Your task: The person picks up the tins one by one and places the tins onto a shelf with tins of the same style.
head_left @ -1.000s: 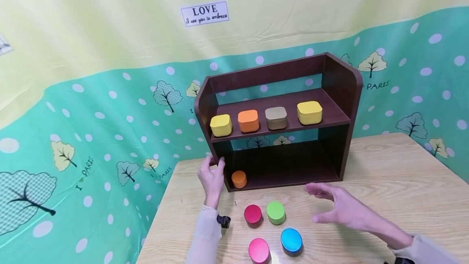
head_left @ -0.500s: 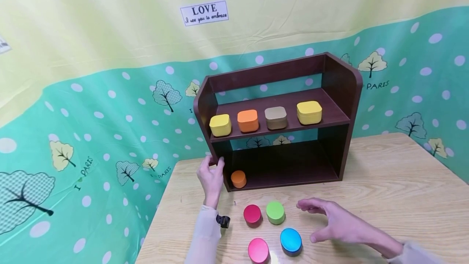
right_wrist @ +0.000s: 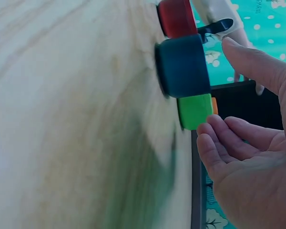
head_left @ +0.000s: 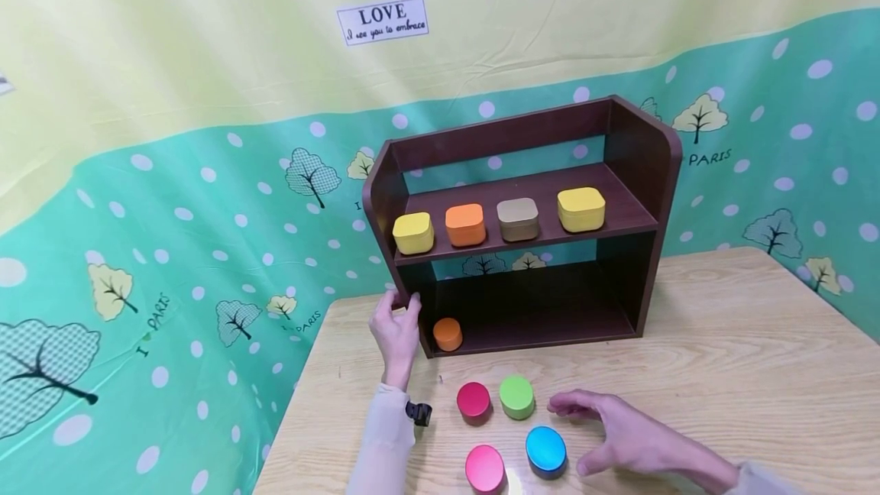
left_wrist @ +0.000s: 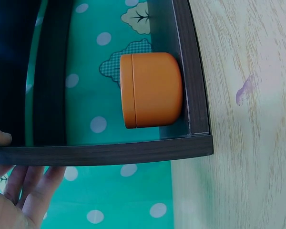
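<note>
One red tin (head_left: 473, 403), a green tin (head_left: 517, 397), a blue tin (head_left: 546, 452) and a pink tin (head_left: 485, 469) stand at the head view's lower centre, the pink one reaching the bottom edge. Just right of the blue tin, the right hand (head_left: 622, 432) is spread, grasping nothing; its sleeve is cut off below. At centre, the left hand (head_left: 397, 333) grips the shelf's (head_left: 522, 312) left side, its fingertips hidden behind the panel in the left wrist view. The right wrist view hides most of an orange tin (head_left: 448, 334) behind the green one.
</note>
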`<act>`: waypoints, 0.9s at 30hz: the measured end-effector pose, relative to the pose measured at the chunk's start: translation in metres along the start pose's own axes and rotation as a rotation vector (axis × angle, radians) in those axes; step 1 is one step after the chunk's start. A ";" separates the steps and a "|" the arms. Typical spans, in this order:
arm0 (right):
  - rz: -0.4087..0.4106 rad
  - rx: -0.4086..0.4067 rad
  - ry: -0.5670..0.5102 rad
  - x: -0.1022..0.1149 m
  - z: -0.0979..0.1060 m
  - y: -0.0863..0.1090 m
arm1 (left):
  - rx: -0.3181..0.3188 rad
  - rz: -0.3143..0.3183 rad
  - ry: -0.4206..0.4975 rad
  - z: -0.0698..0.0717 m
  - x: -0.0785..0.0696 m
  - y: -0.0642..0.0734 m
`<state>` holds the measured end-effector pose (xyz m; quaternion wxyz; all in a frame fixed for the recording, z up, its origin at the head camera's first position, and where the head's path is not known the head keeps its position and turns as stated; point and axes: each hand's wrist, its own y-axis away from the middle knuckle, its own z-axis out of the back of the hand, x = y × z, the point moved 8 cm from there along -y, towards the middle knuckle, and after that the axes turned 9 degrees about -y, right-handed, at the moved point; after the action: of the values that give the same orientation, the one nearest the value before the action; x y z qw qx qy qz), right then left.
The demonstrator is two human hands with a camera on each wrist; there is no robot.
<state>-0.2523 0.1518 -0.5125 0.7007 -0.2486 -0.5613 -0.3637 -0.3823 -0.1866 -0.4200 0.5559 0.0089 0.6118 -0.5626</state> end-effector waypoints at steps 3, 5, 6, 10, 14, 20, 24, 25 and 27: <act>0.023 0.013 0.003 -0.002 -0.003 -0.001 | -0.002 0.000 0.003 0.001 0.000 0.000; 0.054 0.017 0.014 -0.002 -0.005 -0.002 | -0.001 0.000 0.003 0.001 0.001 0.000; 0.076 0.019 0.022 -0.002 -0.006 -0.002 | -0.001 0.000 0.002 0.001 0.001 0.000; 0.134 0.029 0.040 -0.003 -0.011 -0.004 | -0.003 0.000 0.000 0.002 0.001 0.000; 0.142 0.041 0.024 -0.005 -0.016 -0.006 | -0.007 -0.003 0.003 0.002 0.001 0.000; 0.064 0.039 -0.012 -0.013 -0.020 -0.009 | 0.003 -0.009 0.004 0.001 0.000 -0.001; 0.005 0.035 -0.018 -0.017 -0.023 -0.010 | 0.013 -0.006 0.002 0.000 -0.001 -0.001; -0.016 0.035 -0.020 -0.018 -0.023 -0.011 | 0.014 -0.004 0.001 0.000 -0.001 -0.001; -0.061 0.037 -0.032 -0.020 -0.025 -0.012 | 0.012 -0.006 0.002 0.000 -0.001 -0.001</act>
<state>-0.2489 0.1303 -0.5392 0.6846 -0.2241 -0.5864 -0.3705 -0.3825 -0.1860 -0.4186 0.5535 0.0109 0.6090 -0.5680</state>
